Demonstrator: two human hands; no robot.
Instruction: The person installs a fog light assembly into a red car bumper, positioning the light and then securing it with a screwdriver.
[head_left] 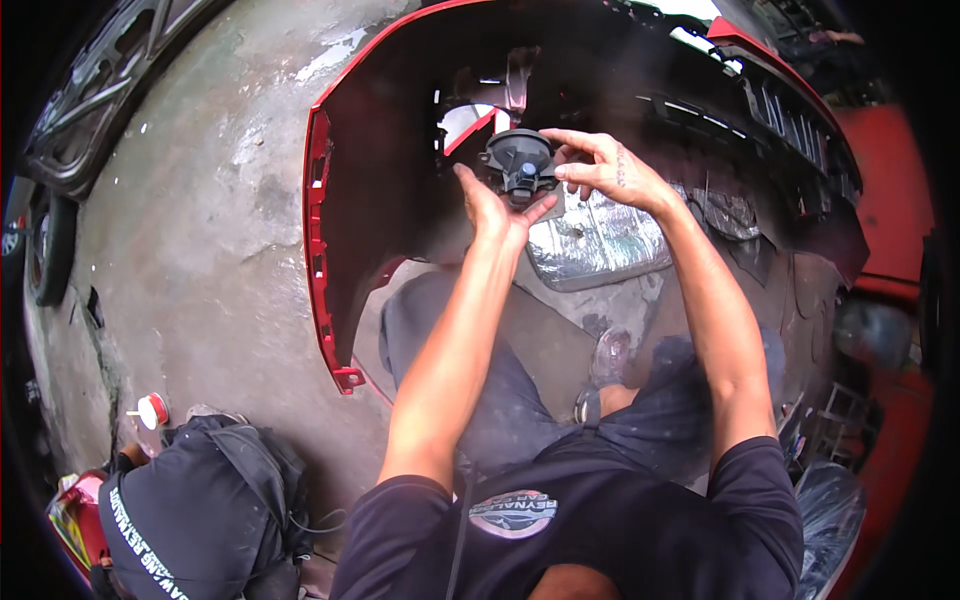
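A round dark grey plastic lamp housing (519, 152) is held up in both hands over the dark inner side of a red car bumper (375, 130). My left hand (490, 210) supports it from below, thumb and fingers around its lower part. My right hand (610, 170) grips its upper right rim and side with the fingertips. Just left of the housing is a cut opening (462, 125) in the bumper. Below the bumper's middle lies a silver foil-covered padded piece (590, 240).
A car door frame (80, 120) and tyre (48, 250) stand at far left on the concrete floor (190, 250). A co-worker in black (200, 510) crouches at lower left beside a red-and-white round container (152, 410). Red panels (885, 200) and clear plastic wrapping (825, 510) are at the right.
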